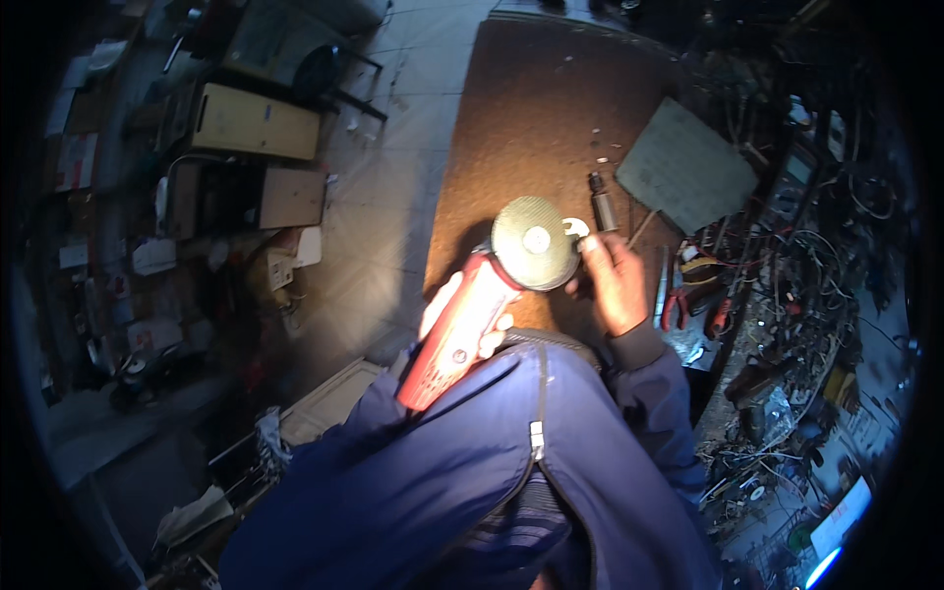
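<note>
A red angle grinder lies along the front of my body, its round, mesh-patterned disc facing up. My left hand is wrapped round the grinder's body, with fingertips showing on its right side. At the disc's right edge, my right hand pinches a small, pale, ring-like piece between thumb and fingers. Whether that piece touches the disc I cannot tell. Just beyond the right hand, a small cylindrical metal part with a dark tip lies on the brown bench top.
A grey-green square plate lies at the bench's right. Beside my right wrist are red-handled pliers. Tangled wires and a meter crowd the right side. A yellowish cabinet panel stands left across the tiled floor.
</note>
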`<state>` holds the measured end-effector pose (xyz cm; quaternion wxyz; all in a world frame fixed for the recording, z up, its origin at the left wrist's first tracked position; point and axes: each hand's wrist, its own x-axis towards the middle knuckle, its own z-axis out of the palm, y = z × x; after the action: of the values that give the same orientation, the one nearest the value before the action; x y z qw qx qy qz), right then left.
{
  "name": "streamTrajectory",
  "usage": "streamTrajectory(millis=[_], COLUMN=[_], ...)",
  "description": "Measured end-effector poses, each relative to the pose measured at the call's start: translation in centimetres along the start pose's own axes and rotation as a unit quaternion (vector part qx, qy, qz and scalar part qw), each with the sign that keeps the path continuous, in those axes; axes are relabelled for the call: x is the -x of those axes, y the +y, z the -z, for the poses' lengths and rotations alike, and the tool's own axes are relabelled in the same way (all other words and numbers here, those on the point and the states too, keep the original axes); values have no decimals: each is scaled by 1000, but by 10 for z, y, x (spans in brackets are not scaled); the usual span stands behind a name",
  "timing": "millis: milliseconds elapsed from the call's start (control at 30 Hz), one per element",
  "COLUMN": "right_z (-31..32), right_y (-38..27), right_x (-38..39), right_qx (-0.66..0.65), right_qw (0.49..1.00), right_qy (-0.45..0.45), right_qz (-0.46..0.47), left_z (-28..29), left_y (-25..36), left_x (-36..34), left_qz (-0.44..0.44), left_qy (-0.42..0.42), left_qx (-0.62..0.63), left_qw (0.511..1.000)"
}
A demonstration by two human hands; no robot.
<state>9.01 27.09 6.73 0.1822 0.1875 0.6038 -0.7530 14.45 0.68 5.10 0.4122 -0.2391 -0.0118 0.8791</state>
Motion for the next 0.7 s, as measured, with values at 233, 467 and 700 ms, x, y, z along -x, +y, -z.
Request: streamTrajectory(millis=[233,467,700], right_z=[28,63,87], right_y=[59,100,135], right_x=[38,32,37], right_qx=[95,273,302], right_qw=[986,961,951], right_qy=[-98,36,60], right_qz=[-95,-6,-14], left_z=[13,-6,28], left_y=[21,55,85], left_x=[11,-16,-55], left_qz=[-118,-105,-64], left_qy=[114,132,106], left_qx=[-225,-436,-468], left_qw=[961,884,875])
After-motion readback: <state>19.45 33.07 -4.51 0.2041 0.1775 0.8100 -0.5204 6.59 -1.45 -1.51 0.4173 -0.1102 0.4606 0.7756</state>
